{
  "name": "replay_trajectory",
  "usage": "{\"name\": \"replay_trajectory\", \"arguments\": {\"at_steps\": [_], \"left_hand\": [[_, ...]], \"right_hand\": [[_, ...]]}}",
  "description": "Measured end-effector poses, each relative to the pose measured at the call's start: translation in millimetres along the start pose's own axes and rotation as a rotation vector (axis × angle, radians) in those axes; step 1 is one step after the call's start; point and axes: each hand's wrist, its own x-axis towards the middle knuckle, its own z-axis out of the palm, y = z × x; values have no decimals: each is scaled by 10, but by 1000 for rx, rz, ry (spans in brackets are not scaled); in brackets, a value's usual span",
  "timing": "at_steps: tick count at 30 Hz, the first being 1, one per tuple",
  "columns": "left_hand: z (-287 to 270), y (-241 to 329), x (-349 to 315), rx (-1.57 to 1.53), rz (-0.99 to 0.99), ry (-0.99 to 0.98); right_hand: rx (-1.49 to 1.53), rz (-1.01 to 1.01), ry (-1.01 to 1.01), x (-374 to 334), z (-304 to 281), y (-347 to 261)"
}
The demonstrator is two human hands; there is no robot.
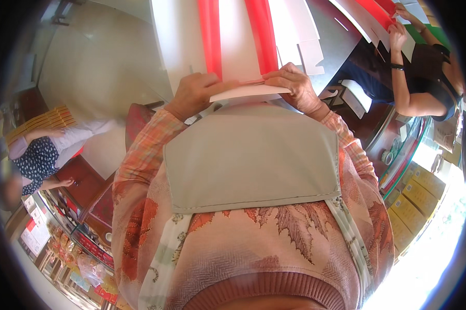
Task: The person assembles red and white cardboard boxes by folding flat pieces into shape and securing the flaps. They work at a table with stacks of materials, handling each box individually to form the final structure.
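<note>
A large white cardboard sheet with two long red bands lies before me, its near end at my chest. Along that end a narrow white flap stands bent up toward me. My left hand grips the left part of the flap, fingers curled over its edge. At the other end of the flap, my right hand is closed on the edge, its fingers bent over the fold. Parts of both thumbs are hidden. Cut tabs and slots show along the sheet's right side.
At the right, a co-worker's hands hold another red and white sheet. A person at the left has a stack of yellow boxes. More yellow boxes stand lower right. A red chair is left of my arm.
</note>
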Motion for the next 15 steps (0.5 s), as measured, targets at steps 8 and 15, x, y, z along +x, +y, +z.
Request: {"name": "replay_trajectory", "arguments": {"at_steps": [8,15], "left_hand": [[66,12,-86,-38,-25,24],[132,-22,-88,-54,-61,79]], "right_hand": [[-5,-4,6,-36,46,39],[-66,-39,99,-19,68,43]]}}
